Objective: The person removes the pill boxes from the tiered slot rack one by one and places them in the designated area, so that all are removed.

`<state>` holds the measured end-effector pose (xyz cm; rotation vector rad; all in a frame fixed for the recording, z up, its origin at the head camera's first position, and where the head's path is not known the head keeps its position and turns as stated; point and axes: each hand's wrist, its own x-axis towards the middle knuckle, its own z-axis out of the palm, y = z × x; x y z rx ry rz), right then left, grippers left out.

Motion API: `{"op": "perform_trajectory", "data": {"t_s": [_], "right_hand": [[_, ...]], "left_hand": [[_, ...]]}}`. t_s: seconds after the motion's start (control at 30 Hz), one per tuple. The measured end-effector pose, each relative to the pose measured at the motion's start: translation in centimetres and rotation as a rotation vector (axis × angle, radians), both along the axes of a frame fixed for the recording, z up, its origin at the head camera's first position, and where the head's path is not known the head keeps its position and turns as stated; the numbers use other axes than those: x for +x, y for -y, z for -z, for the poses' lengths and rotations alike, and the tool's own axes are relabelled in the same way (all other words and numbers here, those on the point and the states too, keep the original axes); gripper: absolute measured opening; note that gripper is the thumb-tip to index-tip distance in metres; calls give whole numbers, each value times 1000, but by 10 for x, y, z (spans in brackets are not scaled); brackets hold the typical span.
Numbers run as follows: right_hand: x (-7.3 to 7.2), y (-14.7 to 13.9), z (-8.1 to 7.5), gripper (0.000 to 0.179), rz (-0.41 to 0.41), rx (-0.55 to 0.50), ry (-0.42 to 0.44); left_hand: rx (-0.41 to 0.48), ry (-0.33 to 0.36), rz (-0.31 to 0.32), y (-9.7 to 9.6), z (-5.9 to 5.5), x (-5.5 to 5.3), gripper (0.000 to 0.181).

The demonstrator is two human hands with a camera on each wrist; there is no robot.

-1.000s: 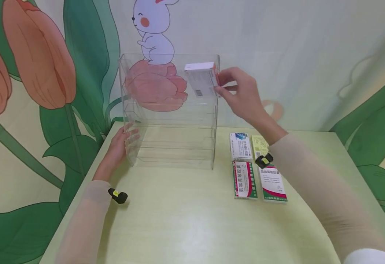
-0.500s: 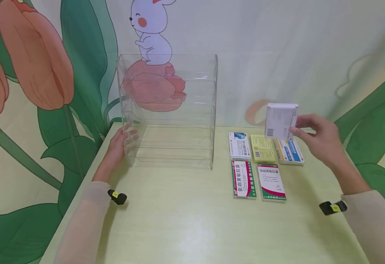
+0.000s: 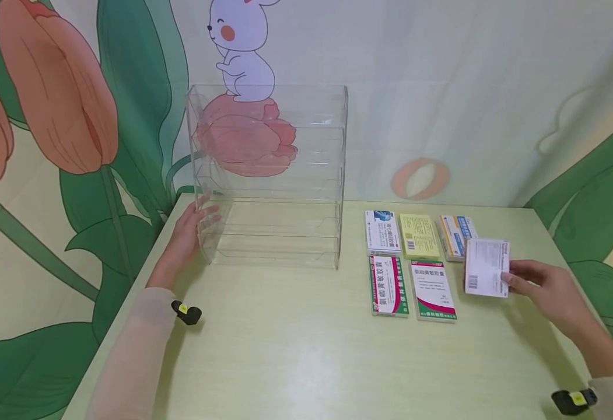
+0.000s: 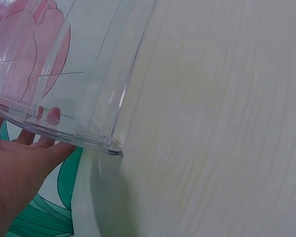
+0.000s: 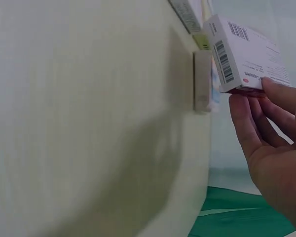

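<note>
A clear acrylic rack [image 3: 269, 251] with several tiers stands at the back left of the table. My left hand [image 3: 185, 230] rests against its left side, low down. In the left wrist view, fingertips [image 4: 53, 115] show through the clear panel. Out to the right, my right hand [image 3: 553, 291] pinches a white medicine box [image 3: 487, 268] by its right edge, thumb on the printed face. The right wrist view shows this box [image 5: 251, 54] tilted, with barcodes on two faces. It overlaps the near corner of a blue, white and orange medicine box [image 3: 455, 233] in the head view.
Left of the held box lie a white and blue box [image 3: 382, 232], a yellow box [image 3: 419, 236] and two red, white and green boxes, one [image 3: 388, 286] beside the other [image 3: 433, 291]. A printed curtain [image 3: 442, 105] hangs behind the table [image 3: 285, 350].
My right hand has carried the white medicine box from in front of the rack's upper right to the right and down, beside the other boxes. My left hand stays at the rack.
</note>
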<state>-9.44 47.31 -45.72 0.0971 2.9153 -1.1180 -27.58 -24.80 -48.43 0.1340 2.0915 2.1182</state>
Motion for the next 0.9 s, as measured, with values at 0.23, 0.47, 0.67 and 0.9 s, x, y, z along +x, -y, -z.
{"op": "perform_trajectory", "data": {"t_s": [0.23,0.47,0.67,0.9], "right_hand": [[7,-5,24,58,-69,-7,117],[7,-7,31,64,-53,-14,280],[1,-4,27,61,-29,-49,339],[-6,0,21,54,-6,-46,379]], "left_hand": [[18,2,-2,1,0,1,54],[23,0,6,-1,2,0,55],[16,2,-11,-2,0,2,54],[49,17,-21,-2,3,0,54]]}}
